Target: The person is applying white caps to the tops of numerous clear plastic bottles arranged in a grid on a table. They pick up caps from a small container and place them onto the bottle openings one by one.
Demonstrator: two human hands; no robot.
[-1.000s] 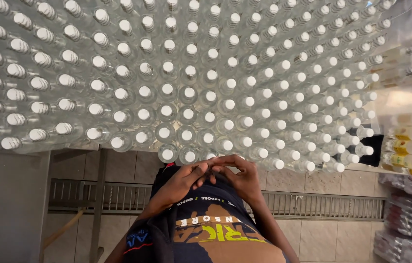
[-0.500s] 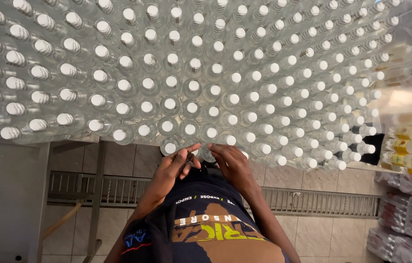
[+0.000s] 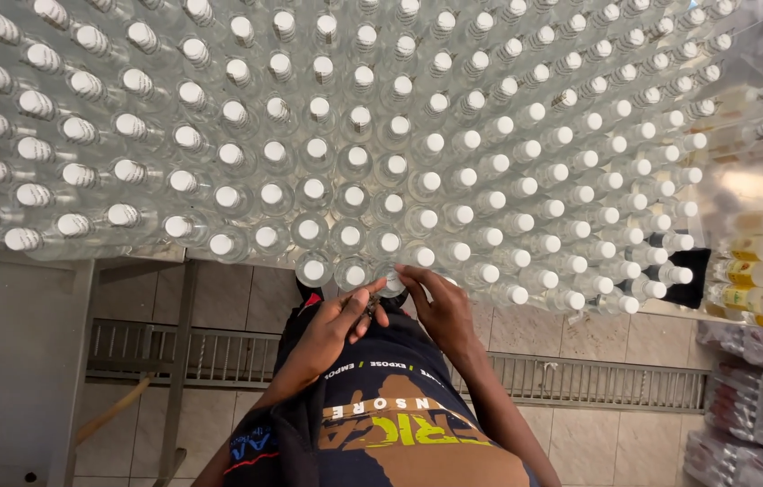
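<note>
Several rows of clear bottles with white caps (image 3: 351,171) stand packed together on a table in front of me. Both hands meet at one bottle in the front row (image 3: 390,283), at the near edge. My left hand (image 3: 332,329) pinches at its neck from the left, with a small dark bit between the fingertips. From the right, my right hand (image 3: 440,311) closes its fingers over the cap. The bottle's body is hidden behind the hands. My dark printed shirt (image 3: 390,424) fills the bottom of the view.
Plastic-wrapped packs of yellow-labelled bottles (image 3: 760,261) are stacked at the right, with more wrapped packs (image 3: 751,424) lower down. A metal drain grate (image 3: 598,383) runs across the tiled floor. A grey metal table leg (image 3: 178,361) and a wooden stick (image 3: 115,410) are at the lower left.
Both hands have risen from in front of my shirt to the front-row bottle and closed on its neck and cap. The view has shifted slightly.
</note>
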